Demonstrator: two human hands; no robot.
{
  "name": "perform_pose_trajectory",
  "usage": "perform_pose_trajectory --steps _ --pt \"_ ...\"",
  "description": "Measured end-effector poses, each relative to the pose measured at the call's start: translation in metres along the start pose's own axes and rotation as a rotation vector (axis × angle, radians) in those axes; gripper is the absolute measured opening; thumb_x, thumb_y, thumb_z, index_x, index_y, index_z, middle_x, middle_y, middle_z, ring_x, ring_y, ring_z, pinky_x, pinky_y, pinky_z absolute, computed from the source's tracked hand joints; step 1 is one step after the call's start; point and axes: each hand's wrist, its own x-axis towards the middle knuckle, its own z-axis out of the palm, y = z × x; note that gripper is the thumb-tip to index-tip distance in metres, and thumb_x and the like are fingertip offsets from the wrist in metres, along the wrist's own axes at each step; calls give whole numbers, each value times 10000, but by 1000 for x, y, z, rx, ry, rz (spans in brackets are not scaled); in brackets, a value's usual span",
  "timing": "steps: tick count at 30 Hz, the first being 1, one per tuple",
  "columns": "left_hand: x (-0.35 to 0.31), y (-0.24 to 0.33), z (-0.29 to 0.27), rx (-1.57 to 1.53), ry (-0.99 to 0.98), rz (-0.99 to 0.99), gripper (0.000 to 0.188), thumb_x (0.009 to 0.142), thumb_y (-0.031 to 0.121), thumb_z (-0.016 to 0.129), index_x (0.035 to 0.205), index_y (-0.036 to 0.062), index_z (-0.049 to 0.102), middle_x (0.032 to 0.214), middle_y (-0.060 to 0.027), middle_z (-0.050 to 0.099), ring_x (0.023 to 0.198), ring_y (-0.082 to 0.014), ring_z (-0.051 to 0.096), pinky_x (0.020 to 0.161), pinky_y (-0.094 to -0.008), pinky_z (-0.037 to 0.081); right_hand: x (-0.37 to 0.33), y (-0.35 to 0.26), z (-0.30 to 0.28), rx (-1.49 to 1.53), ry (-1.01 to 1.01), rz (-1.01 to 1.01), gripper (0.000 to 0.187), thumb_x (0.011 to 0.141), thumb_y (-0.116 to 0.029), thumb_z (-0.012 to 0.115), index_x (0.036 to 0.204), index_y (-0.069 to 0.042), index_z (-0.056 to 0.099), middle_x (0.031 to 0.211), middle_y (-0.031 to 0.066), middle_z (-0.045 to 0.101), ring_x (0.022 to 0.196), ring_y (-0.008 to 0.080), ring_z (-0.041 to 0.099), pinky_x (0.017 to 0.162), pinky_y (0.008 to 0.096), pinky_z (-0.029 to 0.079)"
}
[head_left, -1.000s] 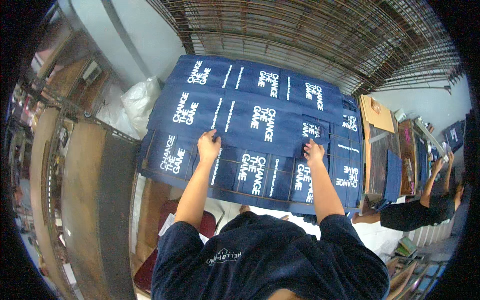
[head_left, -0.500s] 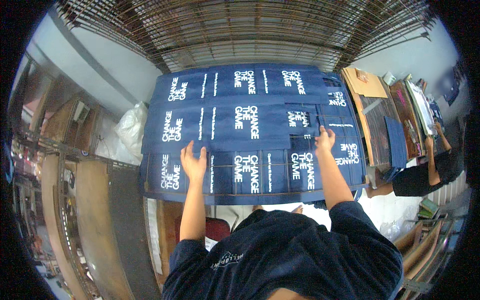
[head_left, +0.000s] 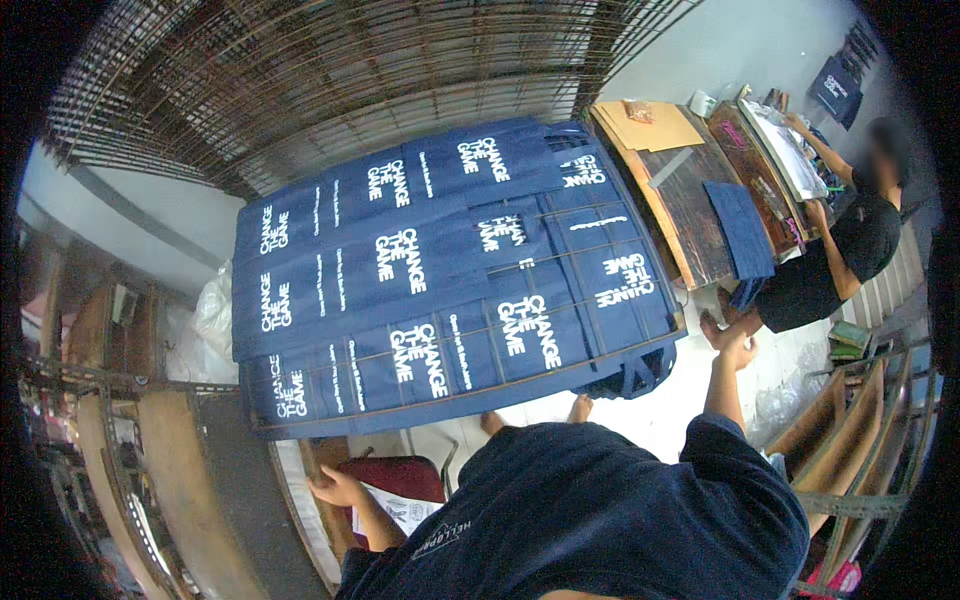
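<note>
Several navy blue cloth bags [head_left: 440,280] with white print lie in overlapping rows on a flat wire rack [head_left: 300,425] in front of me. My left hand [head_left: 335,488] hangs low at the left, fingers apart and holding nothing, off the rack's near-left corner and beside a red stool [head_left: 395,475]. My right hand [head_left: 732,338] is raised just off the rack's right edge. It is also empty and touches no bag. Dark bag handles [head_left: 640,375] hang down from the rack's near-right corner.
Stacked wire mesh racks [head_left: 330,70] fill the space beyond. At the right a person in a black shirt [head_left: 835,260] works at a wooden table [head_left: 690,190] with a blue cloth [head_left: 745,230] and brown card. Wooden shelving [head_left: 150,460] stands at the left, and papers lie on the stool.
Both my hands have come off the bags. The left has dropped down beside the stool and the right has moved past the rack's right edge. My view has swung, so the rack now sits tilted.
</note>
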Motion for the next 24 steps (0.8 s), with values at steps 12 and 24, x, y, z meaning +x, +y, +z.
perform_pose_trajectory --steps 12,24 --pt "-318 -134 0 -237 -1392 -757 391 754 300 649 1027 40 546 934 -146 600 793 -294 567 708 -416 461 93 156 8 -547 -1150 334 481 785 -324 630 1157 -61 478 967 167 549 758 360 598 623 507 470" --pt "-296 43 -12 -327 -1375 -617 416 805 229 631 1180 138 477 880 -81 630 593 -185 542 526 -381 431 178 276 104 -382 -810 -127 461 751 -231 652 1136 -25 503 596 88 565 440 152 516 378 295 392"
